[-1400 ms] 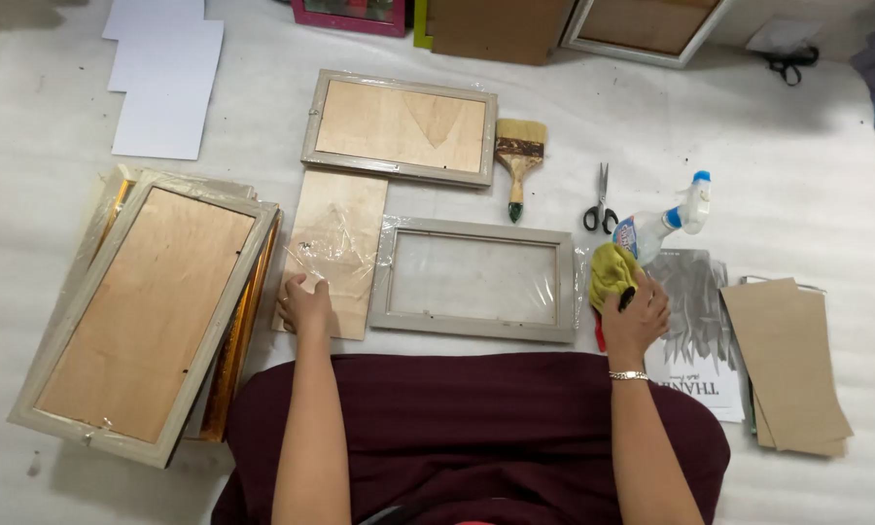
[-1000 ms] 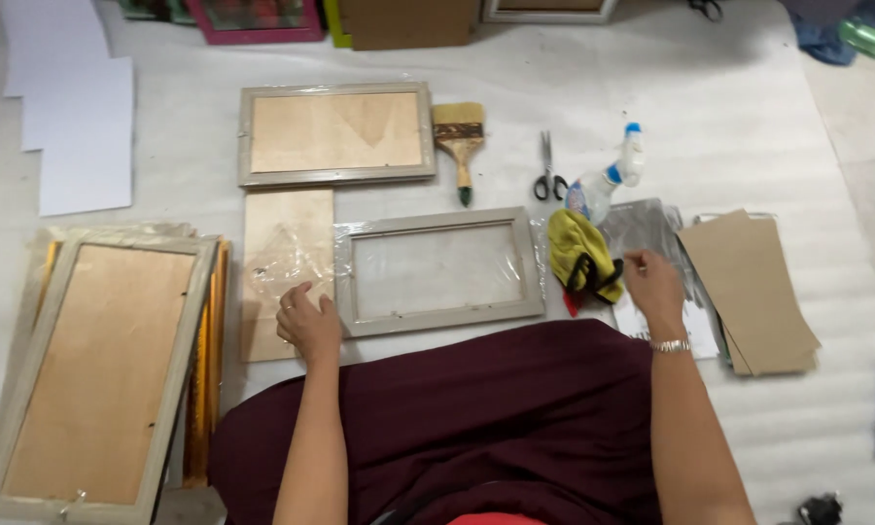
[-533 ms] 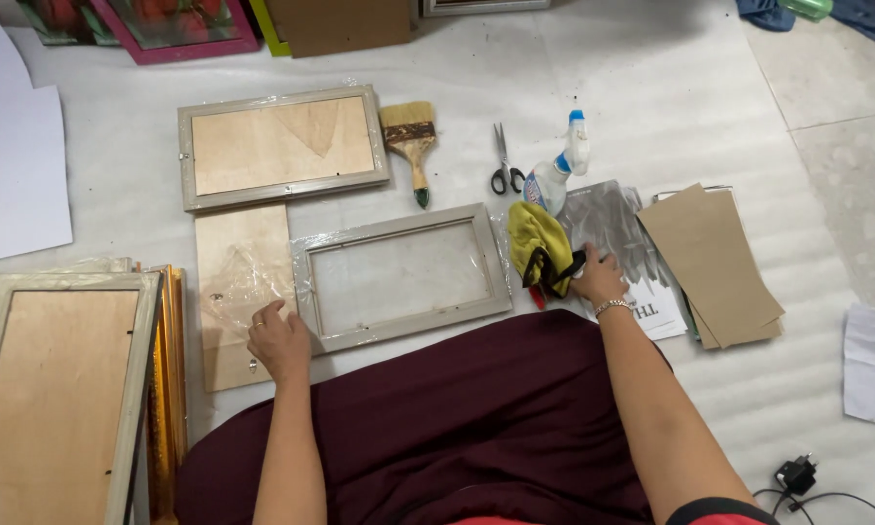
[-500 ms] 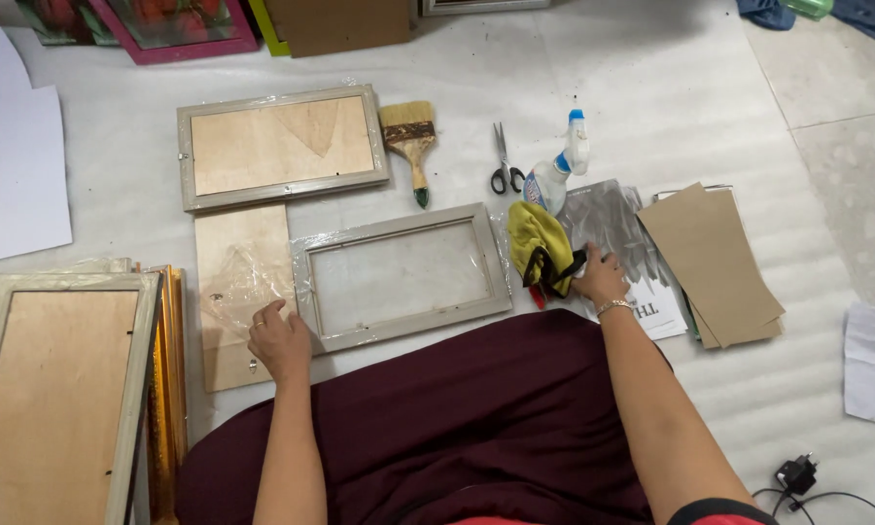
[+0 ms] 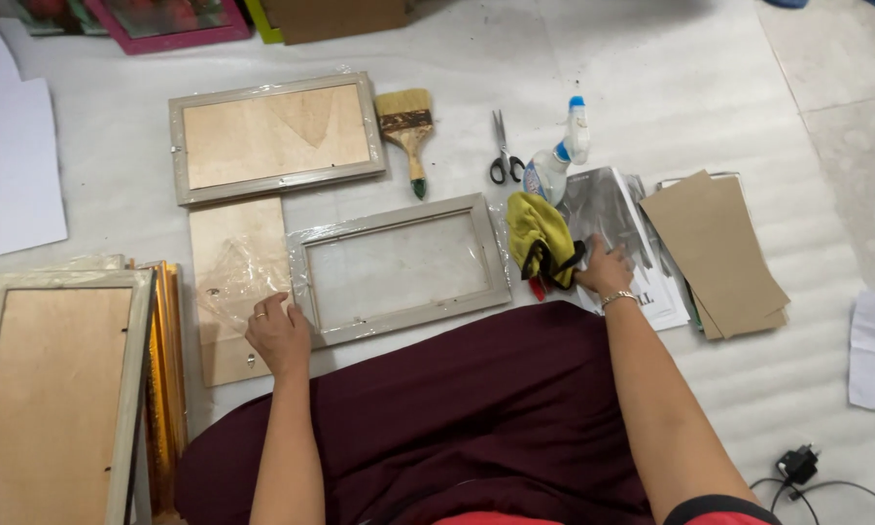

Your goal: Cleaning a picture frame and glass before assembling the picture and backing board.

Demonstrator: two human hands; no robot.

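Note:
An empty grey picture frame [image 5: 401, 269], partly wrapped in clear plastic, lies in front of me on the white foam floor. My left hand [image 5: 280, 334] rests at its lower left corner, fingers on the plastic beside a thin wooden backing board [image 5: 227, 287]. My right hand [image 5: 605, 268] grips a yellow cloth [image 5: 536, 236] just right of the frame, over a stack of printed sheets [image 5: 624, 233].
A second frame with its backing board [image 5: 273, 137] lies further away, with a paintbrush [image 5: 408, 128], scissors [image 5: 504, 149] and a spray bottle [image 5: 558, 160] to its right. Brown card sheets [image 5: 717, 255] lie at right. A stack of frames [image 5: 60, 386] stands at left. A cable [image 5: 819, 478] lies bottom right.
The view has drifted, sliding everything leftward in frame. My right hand stays on the yellow cloth and my left hand stays at the frame's corner.

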